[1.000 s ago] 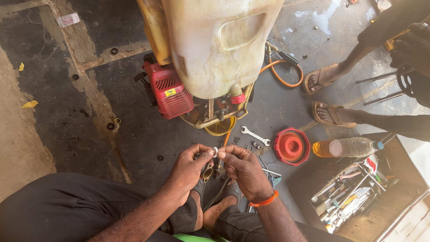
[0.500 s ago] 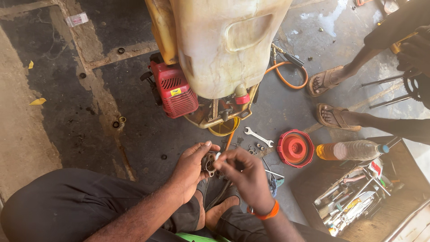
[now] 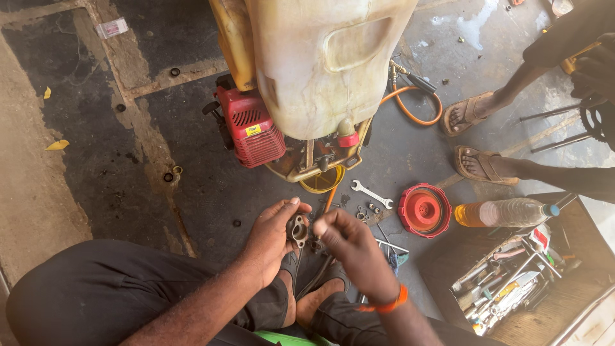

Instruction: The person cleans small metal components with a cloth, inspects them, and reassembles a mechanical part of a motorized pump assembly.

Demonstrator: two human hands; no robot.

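Note:
My left hand point(image 3: 272, 238) holds a small grey metal engine part point(image 3: 298, 229) with a round hole, pinched between thumb and fingers. My right hand point(image 3: 351, 248), with an orange band at the wrist, has its fingers curled close against the part's right side; what it pinches is hidden. Both hands hover over my feet in sandals point(image 3: 314, 288). Just beyond them stands a backpack sprayer with a dirty cream tank point(image 3: 327, 64) and a red engine point(image 3: 251, 131).
A spanner point(image 3: 371, 193), small nuts point(image 3: 365, 211), a red round cap point(image 3: 424, 209) and a bottle of amber liquid point(image 3: 503, 211) lie on the concrete floor to the right. An open toolbox point(image 3: 512, 285) sits lower right. Another person's sandalled feet point(image 3: 477, 138) stand at the upper right.
The view has shifted slightly, with the sprayer now a little lower right. My hands stay together on the metal part, turning it so its round hole faces up.

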